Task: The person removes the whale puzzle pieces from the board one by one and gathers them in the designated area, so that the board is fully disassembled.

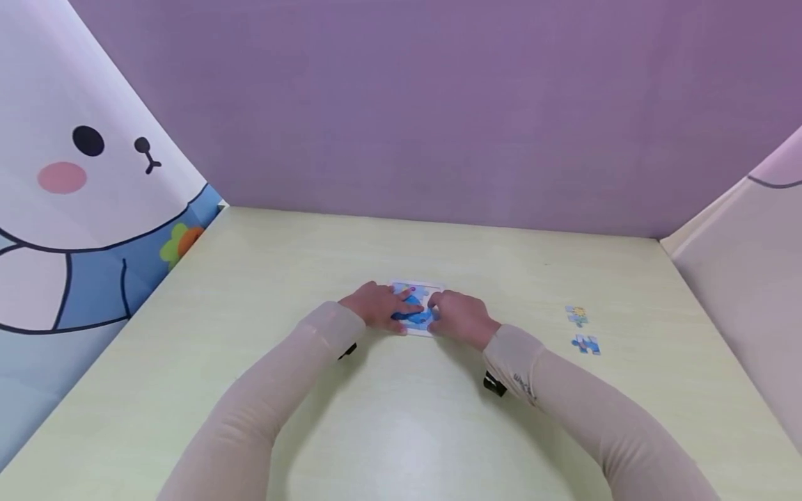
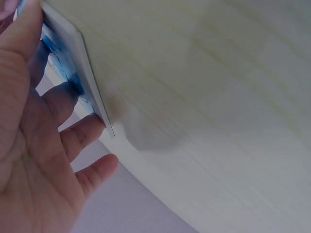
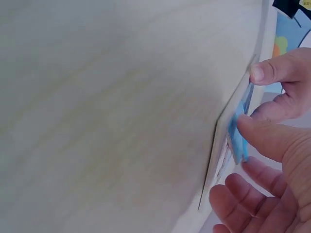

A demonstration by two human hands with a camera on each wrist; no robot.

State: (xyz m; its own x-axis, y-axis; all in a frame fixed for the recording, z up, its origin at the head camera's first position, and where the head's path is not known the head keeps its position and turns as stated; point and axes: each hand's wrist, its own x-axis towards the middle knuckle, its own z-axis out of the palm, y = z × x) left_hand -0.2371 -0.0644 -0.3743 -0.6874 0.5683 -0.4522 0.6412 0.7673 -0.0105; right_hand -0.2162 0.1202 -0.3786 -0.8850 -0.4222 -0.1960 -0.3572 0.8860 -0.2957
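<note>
A small jigsaw puzzle in a white-edged tray lies on the table between both hands. Its picture is mostly blue. My left hand rests on the left side, fingers spread over the picture and thumb at the near edge; the left wrist view shows fingertips along the tray's rim. At the right side, my right hand pinches a blue puzzle piece between thumb and index finger. That piece is tilted over the tray in the right wrist view, with the other fingers loosely curled beside it.
Two loose bits of puzzle lie to the right on the table: one with a yellow figure, and a blue one nearer the front. A purple curtain stands behind, and a printed cartoon cloth on the left.
</note>
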